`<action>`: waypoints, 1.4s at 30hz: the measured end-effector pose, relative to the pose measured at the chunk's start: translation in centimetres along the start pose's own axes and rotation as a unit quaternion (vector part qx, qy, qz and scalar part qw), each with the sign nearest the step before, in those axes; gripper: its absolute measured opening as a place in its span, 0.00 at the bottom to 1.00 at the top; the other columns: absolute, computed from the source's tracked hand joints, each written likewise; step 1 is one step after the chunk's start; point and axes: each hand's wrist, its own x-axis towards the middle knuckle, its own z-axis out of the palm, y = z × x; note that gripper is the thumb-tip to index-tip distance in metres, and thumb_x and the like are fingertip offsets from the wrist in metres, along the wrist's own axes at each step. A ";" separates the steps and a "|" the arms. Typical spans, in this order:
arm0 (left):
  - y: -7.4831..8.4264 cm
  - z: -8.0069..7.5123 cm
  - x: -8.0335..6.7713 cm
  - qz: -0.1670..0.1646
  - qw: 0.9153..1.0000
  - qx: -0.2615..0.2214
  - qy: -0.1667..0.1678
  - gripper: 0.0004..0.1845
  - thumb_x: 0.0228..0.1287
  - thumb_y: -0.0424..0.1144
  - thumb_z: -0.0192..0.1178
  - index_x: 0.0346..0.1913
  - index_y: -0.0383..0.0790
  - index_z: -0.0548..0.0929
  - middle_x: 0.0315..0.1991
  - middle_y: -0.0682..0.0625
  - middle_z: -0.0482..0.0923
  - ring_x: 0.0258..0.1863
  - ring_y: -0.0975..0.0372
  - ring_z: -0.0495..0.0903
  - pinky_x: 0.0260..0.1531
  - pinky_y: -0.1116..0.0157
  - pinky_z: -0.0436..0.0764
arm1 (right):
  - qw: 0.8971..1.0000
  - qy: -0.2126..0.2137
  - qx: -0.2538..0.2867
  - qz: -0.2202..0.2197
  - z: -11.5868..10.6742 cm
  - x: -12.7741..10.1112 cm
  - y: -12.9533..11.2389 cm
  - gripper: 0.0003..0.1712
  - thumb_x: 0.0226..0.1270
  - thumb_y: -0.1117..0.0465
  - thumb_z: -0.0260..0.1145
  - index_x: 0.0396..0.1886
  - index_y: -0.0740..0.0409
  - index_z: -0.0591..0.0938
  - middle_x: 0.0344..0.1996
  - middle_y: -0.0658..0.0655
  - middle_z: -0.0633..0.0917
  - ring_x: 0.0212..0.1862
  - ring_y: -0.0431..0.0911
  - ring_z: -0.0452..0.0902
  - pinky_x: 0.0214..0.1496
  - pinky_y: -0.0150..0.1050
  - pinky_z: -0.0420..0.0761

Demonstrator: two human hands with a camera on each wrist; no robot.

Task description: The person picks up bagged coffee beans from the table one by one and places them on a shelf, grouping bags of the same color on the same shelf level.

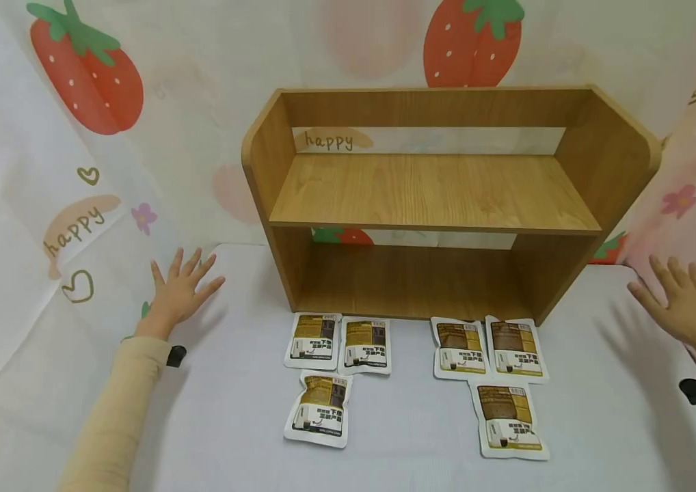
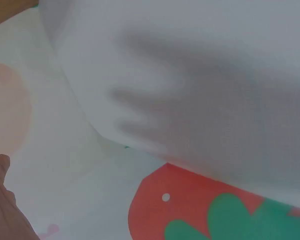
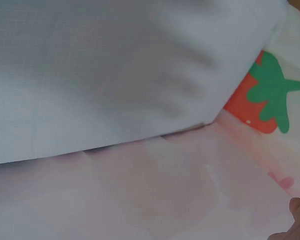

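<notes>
My left hand [image 1: 177, 292] hovers with spread fingers over the table's left side, left of the wooden shelf [image 1: 434, 191]. Over the right side, my right hand [image 1: 689, 307] is likewise spread and holds nothing. Several flat white packets with brown and yellow labels lie in front of the shelf. A left group has two side by side, a packet [image 1: 313, 340] and a packet [image 1: 365, 345], with a third packet [image 1: 319, 408] below. The right group repeats this with a packet [image 1: 460, 348], a packet [image 1: 515, 348] and a lower packet [image 1: 509, 420].
The two-tier shelf stands at the back of the white table [image 1: 403, 437]. Behind and beside it hangs a sheet [image 1: 200, 102] printed with strawberries and the word "happy". In the left wrist view, the hand's shadow falls on the white tabletop [image 2: 215, 100].
</notes>
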 end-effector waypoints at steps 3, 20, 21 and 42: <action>0.3 0.2 -0.2 0.002 1.000 -0.016 -0.005 0.37 0.67 0.64 0.38 0.73 0.50 0.49 0.74 0.42 0.39 0.71 0.48 0.24 0.55 0.38 0.14 | 1.000 0.017 0.006 -0.013 0.6 -0.5 -0.2 0.42 0.69 0.40 0.45 0.74 0.52 0.41 0.69 0.74 0.43 0.69 0.68 0.25 0.58 0.69 0.17; 3.9 1.0 -1.9 0.048 0.985 -0.164 0.024 0.37 0.65 0.56 0.52 0.72 0.48 0.55 0.73 0.41 0.46 0.71 0.42 0.42 0.61 0.34 0.42 | 0.985 0.117 0.106 -0.064 2.9 -3.5 -3.2 0.37 0.68 0.55 0.57 0.72 0.59 0.55 0.65 0.75 0.59 0.62 0.73 0.54 0.61 0.68 0.51; 4.2 1.1 -2.1 0.047 0.984 -0.173 0.018 0.37 0.65 0.56 0.52 0.72 0.48 0.54 0.73 0.41 0.45 0.71 0.42 0.42 0.61 0.34 0.43 | 0.985 0.116 0.111 -0.061 2.9 -3.8 -3.5 0.36 0.68 0.55 0.57 0.71 0.59 0.56 0.65 0.74 0.61 0.62 0.73 0.55 0.61 0.68 0.52; 7.4 4.0 -7.0 0.044 0.950 -0.300 -0.077 0.32 0.67 0.54 0.51 0.71 0.59 0.54 0.62 0.40 0.69 0.54 0.51 0.75 0.51 0.48 0.74 | 0.969 0.076 0.224 -0.069 5.5 -7.5 -11.9 0.27 0.66 0.57 0.60 0.62 0.61 0.69 0.54 0.65 0.76 0.51 0.48 0.73 0.49 0.37 0.75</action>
